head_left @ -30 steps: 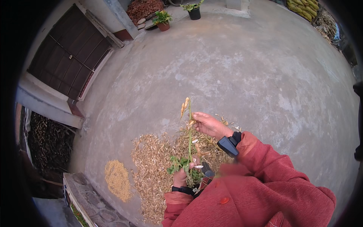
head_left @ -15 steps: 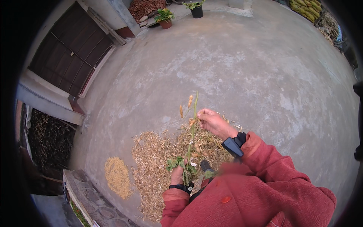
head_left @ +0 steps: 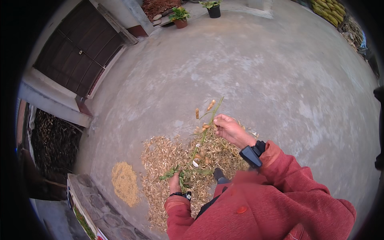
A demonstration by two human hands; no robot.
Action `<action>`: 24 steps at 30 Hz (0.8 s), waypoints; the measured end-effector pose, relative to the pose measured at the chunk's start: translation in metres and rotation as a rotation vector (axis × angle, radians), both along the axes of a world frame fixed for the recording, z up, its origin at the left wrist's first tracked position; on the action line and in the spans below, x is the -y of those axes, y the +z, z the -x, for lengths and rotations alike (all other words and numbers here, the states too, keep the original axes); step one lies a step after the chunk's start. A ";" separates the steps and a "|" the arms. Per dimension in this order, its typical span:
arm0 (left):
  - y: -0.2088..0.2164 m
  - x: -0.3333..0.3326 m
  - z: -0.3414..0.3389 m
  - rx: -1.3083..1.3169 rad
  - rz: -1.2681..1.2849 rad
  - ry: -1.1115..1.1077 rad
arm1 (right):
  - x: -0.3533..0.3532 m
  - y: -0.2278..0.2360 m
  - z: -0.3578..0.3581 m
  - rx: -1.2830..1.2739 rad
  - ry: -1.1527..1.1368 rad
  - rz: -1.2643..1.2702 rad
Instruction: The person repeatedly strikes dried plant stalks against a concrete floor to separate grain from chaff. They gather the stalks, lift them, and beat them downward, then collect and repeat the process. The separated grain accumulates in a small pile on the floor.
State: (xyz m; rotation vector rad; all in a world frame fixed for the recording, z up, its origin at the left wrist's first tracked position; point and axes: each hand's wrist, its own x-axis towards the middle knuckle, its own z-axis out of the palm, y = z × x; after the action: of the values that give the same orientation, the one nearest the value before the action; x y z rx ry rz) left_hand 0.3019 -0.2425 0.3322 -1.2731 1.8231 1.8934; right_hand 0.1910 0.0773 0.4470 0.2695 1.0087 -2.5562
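Observation:
My right hand [head_left: 232, 131] pinches a green plant stalk [head_left: 219, 106] between thumb and fingertips, near its upper part. The stalk slants from upper right to lower left, with several tan, dry-looking pods [head_left: 211, 105] hanging from it. Lower down, my left hand [head_left: 175, 183] is closed around the leafy end, with green leaves [head_left: 172, 172] sticking out on both sides of its fingers. Below both hands spreads a wide heap of dry, straw-coloured pods [head_left: 156, 160] on the ground.
A smaller pile of fine yellow grains or beans [head_left: 124, 184] lies left of the pods. My dark shoe [head_left: 218, 174] stands in the heap. A low stone-topped wall [head_left: 94, 204] runs at lower left. Potted plants [head_left: 180, 23] and a dark door [head_left: 80, 48] stand farther off.
The stalk has gone from nearly upright to leaning right. My left hand has moved left with the leaves, and my right hand slightly right, so the two are farther apart.

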 end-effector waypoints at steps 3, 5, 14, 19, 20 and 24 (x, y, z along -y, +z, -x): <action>-0.001 0.023 0.000 0.031 0.326 -0.120 | -0.001 -0.001 0.001 -0.010 -0.030 0.029; 0.001 0.034 -0.004 0.055 0.491 -0.184 | -0.003 -0.002 0.002 -0.027 -0.052 0.023; 0.052 0.001 -0.007 -0.161 0.133 -0.238 | -0.004 -0.003 0.006 -0.022 -0.079 -0.008; 0.107 -0.045 0.023 -0.426 -0.324 -0.347 | 0.013 0.005 -0.005 -0.034 0.094 -0.101; 0.117 -0.055 0.026 -0.490 -0.380 -0.405 | 0.019 0.007 -0.008 -0.046 0.124 -0.109; 0.146 -0.087 0.027 -0.468 -0.464 -0.493 | 0.031 0.008 -0.015 -0.094 0.162 -0.250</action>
State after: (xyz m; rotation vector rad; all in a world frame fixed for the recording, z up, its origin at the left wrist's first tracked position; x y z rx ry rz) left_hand 0.2754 -0.1558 0.4787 -0.2141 1.5334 2.2293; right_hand 0.2057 0.0465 0.4554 0.1291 1.3311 -2.3161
